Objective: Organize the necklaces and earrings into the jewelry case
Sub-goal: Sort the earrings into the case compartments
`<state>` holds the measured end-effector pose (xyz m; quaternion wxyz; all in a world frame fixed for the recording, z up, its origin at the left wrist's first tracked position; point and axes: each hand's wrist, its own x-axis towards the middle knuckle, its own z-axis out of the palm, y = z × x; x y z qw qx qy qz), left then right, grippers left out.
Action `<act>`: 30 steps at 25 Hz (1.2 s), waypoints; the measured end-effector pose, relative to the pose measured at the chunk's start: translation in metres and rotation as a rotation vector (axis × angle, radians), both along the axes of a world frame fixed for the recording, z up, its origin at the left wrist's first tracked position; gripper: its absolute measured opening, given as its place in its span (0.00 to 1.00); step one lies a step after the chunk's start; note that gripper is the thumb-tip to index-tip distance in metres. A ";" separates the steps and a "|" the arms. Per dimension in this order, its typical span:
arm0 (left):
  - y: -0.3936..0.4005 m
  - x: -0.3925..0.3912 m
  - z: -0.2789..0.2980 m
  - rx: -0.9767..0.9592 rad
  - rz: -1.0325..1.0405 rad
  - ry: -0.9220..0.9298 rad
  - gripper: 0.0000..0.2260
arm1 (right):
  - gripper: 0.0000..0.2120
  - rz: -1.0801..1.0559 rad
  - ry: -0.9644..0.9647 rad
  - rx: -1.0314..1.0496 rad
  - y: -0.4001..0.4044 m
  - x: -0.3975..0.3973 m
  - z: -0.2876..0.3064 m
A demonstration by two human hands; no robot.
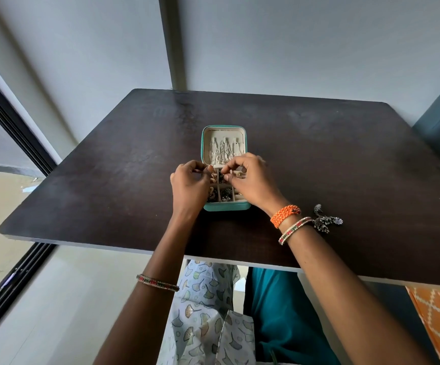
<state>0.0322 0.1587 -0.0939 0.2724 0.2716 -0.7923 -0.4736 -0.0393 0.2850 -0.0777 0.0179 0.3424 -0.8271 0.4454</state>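
Earrings (220,177), too small to make out clearly, are pinched by the fingers of both the left hand (188,180) and right hand (247,177) over the jewelry case (224,129) mid-surface (108,167), and are best lowered gently into one free compartment.

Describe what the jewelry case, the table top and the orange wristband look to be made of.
Jewelry case: teal shell, probably faux leather, with a cream velvety lining; matte.
Table top: dark wood-grain laminate over a pale board edge, smooth with a dull sheen.
Orange wristband: braided cord or thread, judging by its woven ridges.
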 end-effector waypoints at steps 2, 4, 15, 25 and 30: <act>0.001 0.000 0.004 -0.022 0.015 0.018 0.06 | 0.06 -0.020 0.003 0.006 0.001 0.001 0.001; 0.006 0.000 0.012 -0.088 0.023 0.041 0.04 | 0.07 -0.048 0.021 -0.026 0.005 0.001 0.004; 0.130 -0.025 0.017 -0.263 -0.576 -0.001 0.08 | 0.12 -0.515 -0.077 -0.108 0.152 -0.008 0.004; 0.145 -0.044 0.019 -0.488 -0.678 -0.298 0.08 | 0.02 -0.507 -0.230 0.185 0.189 0.016 -0.003; 0.147 -0.039 0.009 -0.375 -0.572 -0.211 0.04 | 0.01 -0.588 -0.111 0.078 0.182 0.018 -0.009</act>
